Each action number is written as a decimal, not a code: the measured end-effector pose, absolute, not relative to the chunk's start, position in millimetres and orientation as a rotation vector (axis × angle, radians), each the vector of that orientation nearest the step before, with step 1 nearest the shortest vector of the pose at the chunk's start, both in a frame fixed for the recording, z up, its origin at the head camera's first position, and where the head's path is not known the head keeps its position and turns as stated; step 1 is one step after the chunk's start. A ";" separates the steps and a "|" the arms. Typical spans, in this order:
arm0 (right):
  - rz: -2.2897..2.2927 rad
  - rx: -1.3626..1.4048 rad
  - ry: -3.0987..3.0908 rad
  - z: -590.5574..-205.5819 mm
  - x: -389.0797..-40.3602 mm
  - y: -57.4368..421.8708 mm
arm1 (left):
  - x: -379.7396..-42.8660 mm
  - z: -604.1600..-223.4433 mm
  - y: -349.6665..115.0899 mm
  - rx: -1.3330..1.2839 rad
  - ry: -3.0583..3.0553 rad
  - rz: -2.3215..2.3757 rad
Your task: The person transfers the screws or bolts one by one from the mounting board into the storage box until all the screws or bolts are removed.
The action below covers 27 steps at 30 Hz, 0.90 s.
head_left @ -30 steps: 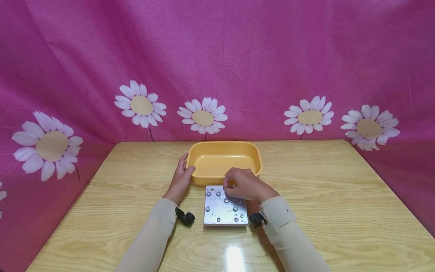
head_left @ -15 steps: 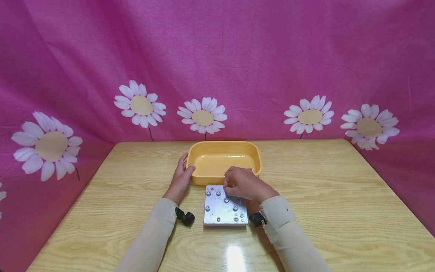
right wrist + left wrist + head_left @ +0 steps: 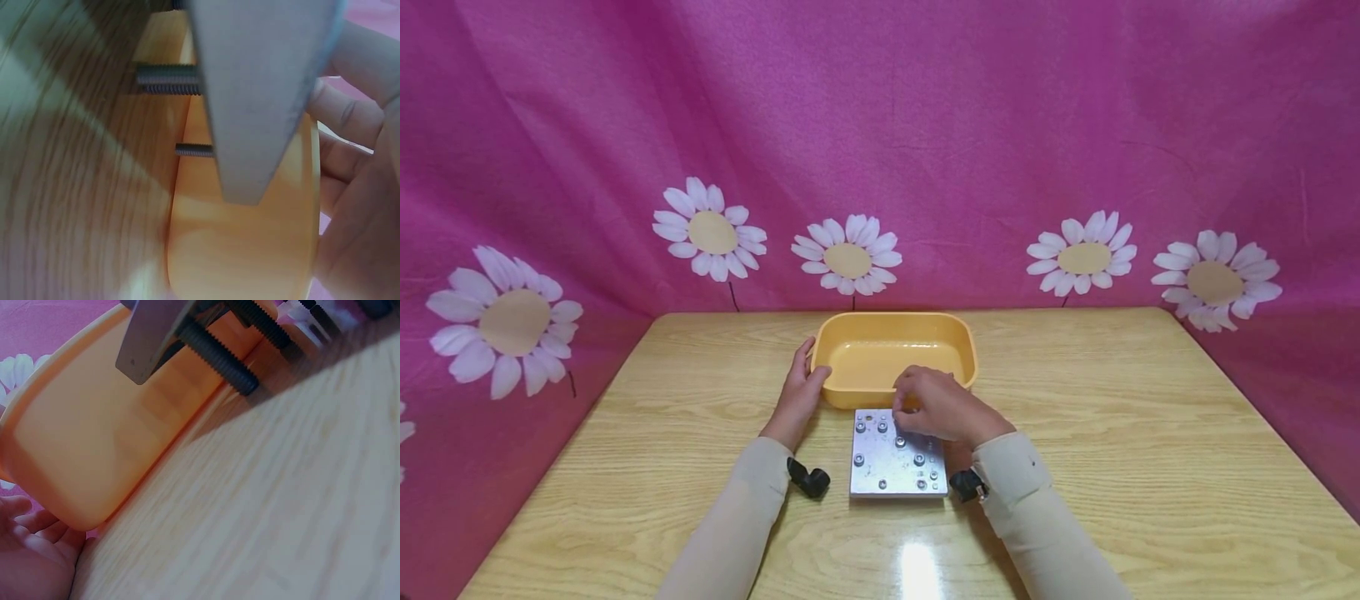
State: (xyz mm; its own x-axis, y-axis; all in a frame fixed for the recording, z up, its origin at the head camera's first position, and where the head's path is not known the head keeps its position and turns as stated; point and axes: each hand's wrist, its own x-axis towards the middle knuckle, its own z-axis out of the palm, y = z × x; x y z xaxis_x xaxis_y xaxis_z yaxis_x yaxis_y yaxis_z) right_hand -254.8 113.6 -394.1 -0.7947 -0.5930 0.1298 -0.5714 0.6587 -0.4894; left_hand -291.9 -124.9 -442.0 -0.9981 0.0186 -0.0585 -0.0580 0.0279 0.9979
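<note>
A square metal plate (image 3: 887, 467) stands on the table, with several socket-head bolts (image 3: 900, 442) set in its top. Threaded bolt shanks (image 3: 219, 356) stick out below it in the left wrist view. My left hand (image 3: 796, 400) grips the left end of a yellow plastic tub (image 3: 865, 400), thumb over the rim and fingers outside. Over the plate's far right part, my right hand (image 3: 943, 407) has thumb and forefinger pinched together at what seems to be a bolt, mostly hidden by the fingers. In the right wrist view the plate's edge (image 3: 256, 112) covers part of that hand.
The tub stands just behind the plate, and its visible floor is bare. All of it rests on a wood-grain table (image 3: 1112, 400). A pink flowered cloth (image 3: 962, 150) hangs behind and at both sides. Black wrist cameras (image 3: 808, 479) flank the plate.
</note>
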 end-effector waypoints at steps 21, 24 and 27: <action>-0.832 -0.891 2.765 -391.5 -252.9 113.8 | -293.7 -448.1 -123.3 -0.082 2.238 2.142; -0.831 -0.909 2.767 -391.4 -253.2 114.0 | -295.7 -451.9 -122.8 -0.086 2.250 2.153; -0.824 -0.919 2.769 -390.9 -253.0 114.1 | -295.6 -451.7 -122.2 -0.088 2.256 2.157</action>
State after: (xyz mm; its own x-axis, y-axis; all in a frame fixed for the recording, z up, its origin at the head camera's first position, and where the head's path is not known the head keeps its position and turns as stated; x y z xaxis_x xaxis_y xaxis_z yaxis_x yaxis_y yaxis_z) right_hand -253.0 114.1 -390.9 -0.8109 -0.5817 0.0641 -0.5221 0.6695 -0.5284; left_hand -295.6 -122.2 -451.7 -0.9982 -0.0277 -0.0524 -0.0536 0.0441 0.9976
